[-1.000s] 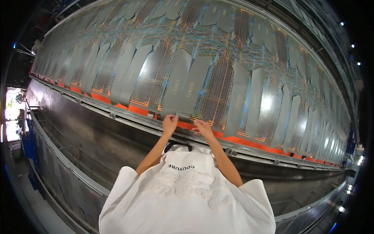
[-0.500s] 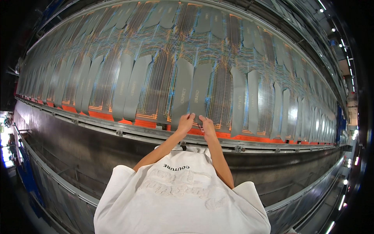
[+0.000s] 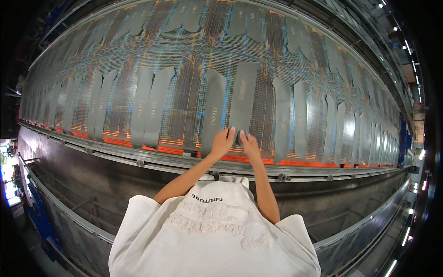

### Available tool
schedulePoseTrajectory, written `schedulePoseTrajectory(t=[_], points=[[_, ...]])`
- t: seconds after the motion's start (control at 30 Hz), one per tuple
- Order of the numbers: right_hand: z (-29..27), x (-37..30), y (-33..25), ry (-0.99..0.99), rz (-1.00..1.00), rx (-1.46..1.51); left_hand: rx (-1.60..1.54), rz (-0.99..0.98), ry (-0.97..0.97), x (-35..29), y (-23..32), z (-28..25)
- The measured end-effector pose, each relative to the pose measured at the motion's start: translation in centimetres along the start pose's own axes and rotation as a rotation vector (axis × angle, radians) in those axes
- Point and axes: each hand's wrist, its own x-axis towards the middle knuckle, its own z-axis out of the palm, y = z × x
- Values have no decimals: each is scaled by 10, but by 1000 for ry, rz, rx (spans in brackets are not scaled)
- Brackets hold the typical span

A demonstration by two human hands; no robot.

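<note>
white light fills an opening (image 3: 10,184) at the far left. near it stand blue panels (image 3: 42,219), beside a curved grey metal rail (image 3: 63,207). strip lamps (image 3: 404,238) glow down the right side; dark metal beams (image 3: 346,25) cross the upper right.

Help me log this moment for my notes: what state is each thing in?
Grey piece, held at its near end; whether lifted, unclear.
Left hand, pinching it.
Right hand, pinching it.
Left neighbour piece, laid out, unheld.
Table, line-marked, partly covered by grey pieces.
Orange strip, partly overlapped by them.
White shirt, worn, creased.
</note>
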Motion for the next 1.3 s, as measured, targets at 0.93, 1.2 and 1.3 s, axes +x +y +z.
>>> schedulePoseTrajectory(t=[0.93, 1.2, 1.3], points=[[85, 7, 73, -11, 437, -98, -398, -752, -271, -1, -120, -50], [73, -1, -5, -133, 275, 399, -690, -565, -104, -6, -18, -76], [64, -24, -76, -47, 112, 365, -544, -329, -145, -10, 36, -102]])
